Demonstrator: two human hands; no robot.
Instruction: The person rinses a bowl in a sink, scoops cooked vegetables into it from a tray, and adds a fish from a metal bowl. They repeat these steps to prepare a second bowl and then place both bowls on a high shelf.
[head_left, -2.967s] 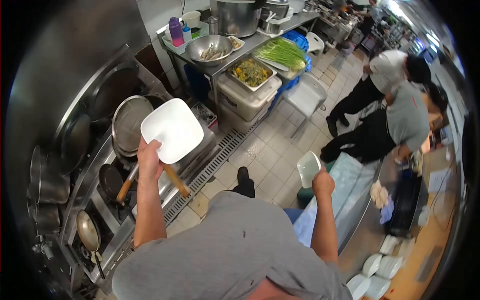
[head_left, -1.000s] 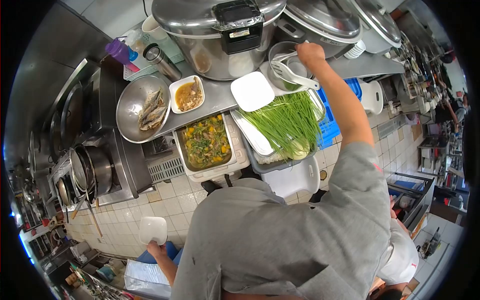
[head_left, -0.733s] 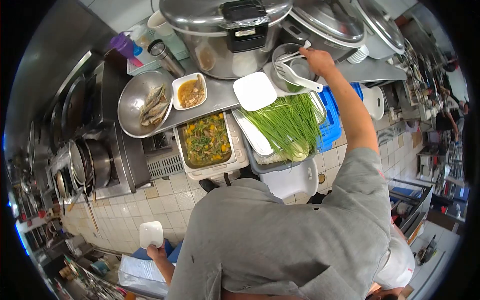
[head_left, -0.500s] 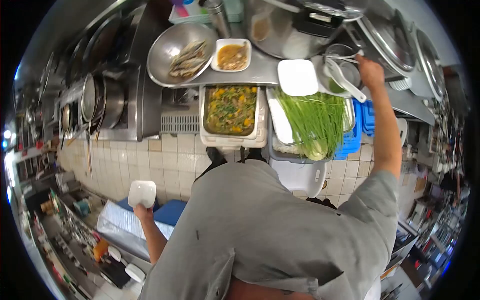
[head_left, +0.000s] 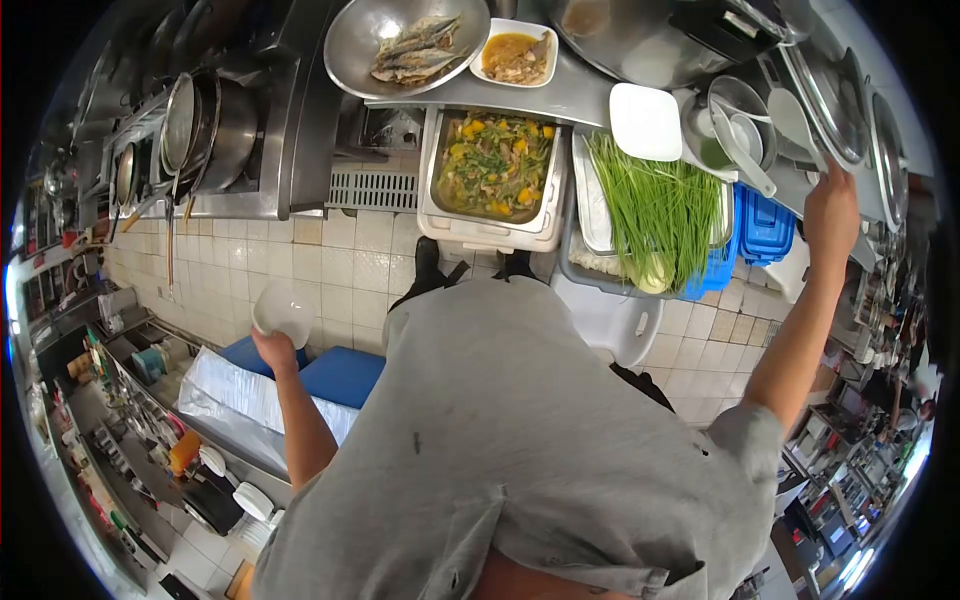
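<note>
A small white bowl point(head_left: 286, 314) is in my left hand point(head_left: 274, 350), held out over the tiled floor at the left with the fingers closed on its rim. Far to the right, my right hand point(head_left: 833, 205) grips the handle of a white rice paddle point(head_left: 789, 118), whose flat head lies over the counter beside a metal lid. Close to the paddle are a clear round container point(head_left: 741, 98) and a white ladle point(head_left: 743, 160) resting across containers. A white square dish point(head_left: 644, 122) sits left of them.
The steel counter point(head_left: 585, 92) carries a steel bowl of fish point(head_left: 350, 50) and a square bowl of brown food point(head_left: 515, 58). Below are a tray of cooked vegetables point(head_left: 495, 165), green chives point(head_left: 655, 205) and blue lids point(head_left: 766, 225). Pans point(head_left: 230, 130) stand on the left.
My right hand has moved right, bringing the white rice paddle away from the containers. The bowl in my left hand has tilted slightly. The camera view has shifted, so the counter appears higher.
</note>
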